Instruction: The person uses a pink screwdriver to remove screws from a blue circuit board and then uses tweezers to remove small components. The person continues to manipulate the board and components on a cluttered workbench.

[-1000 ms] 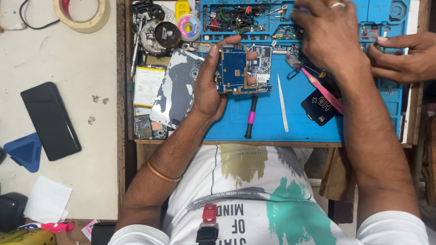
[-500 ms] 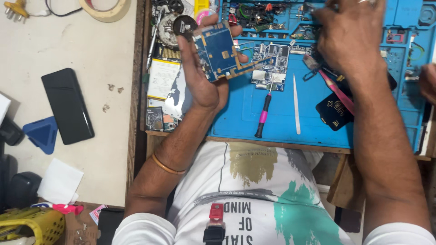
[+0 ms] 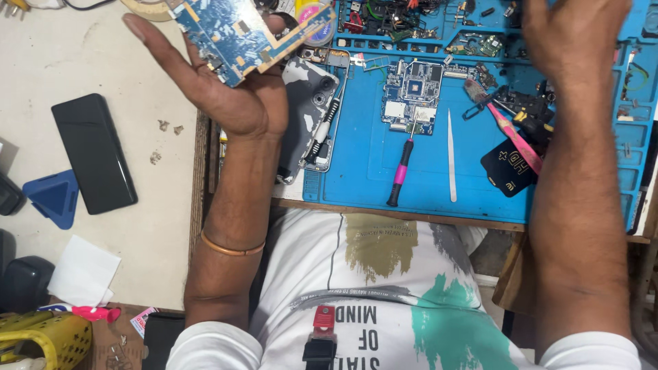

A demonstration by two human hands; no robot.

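The light was bright and even from overhead, with soft, short shadows; the raised right hand (image 3: pixel 572 38) was smeared by motion blur, the rest sharp.

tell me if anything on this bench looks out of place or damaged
Nothing looks spilled or broken. The one oddity: a few small crumpled scraps lie loose on the pale table beside the black phone, away from the blue mat where the parts sit. The left hand holds a blue circuit board.

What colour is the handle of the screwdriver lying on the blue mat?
Pink and black; the screwdriver shows clearly in the head view.
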